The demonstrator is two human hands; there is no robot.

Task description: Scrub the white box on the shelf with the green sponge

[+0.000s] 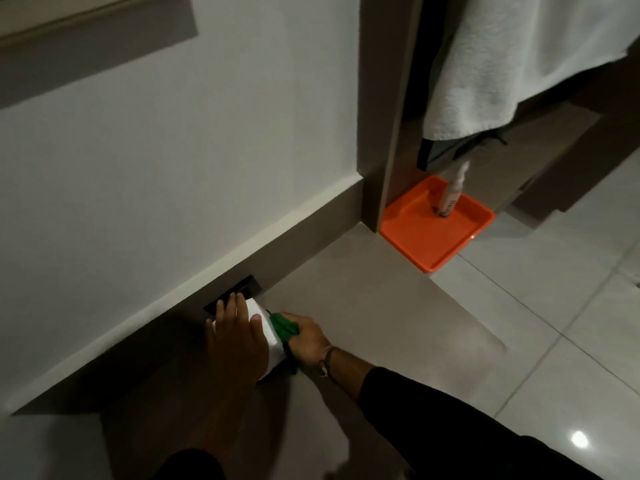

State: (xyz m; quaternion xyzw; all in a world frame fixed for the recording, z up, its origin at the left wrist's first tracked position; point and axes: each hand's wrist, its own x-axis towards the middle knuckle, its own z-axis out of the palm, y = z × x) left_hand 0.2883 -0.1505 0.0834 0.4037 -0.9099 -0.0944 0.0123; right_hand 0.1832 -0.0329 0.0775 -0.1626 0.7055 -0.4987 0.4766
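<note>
A white box (268, 329) sits on the tiled floor against the wall's dark baseboard, in front of a black wall plate. My left hand (237, 336) lies flat on top of the box, fingers spread, covering most of its upper face. My right hand (308, 339) presses a green sponge (284, 326) against the box's right side. The sponge is partly hidden inside my fist. No shelf is visible under the box.
An orange tray (415, 237) with a white bottle (450, 199) standing in it lies on the floor to the far right, beside a brown door frame (394, 133). A white towel (512, 64) hangs above the tray. Pale floor tiles (519, 323) stretch to the right.
</note>
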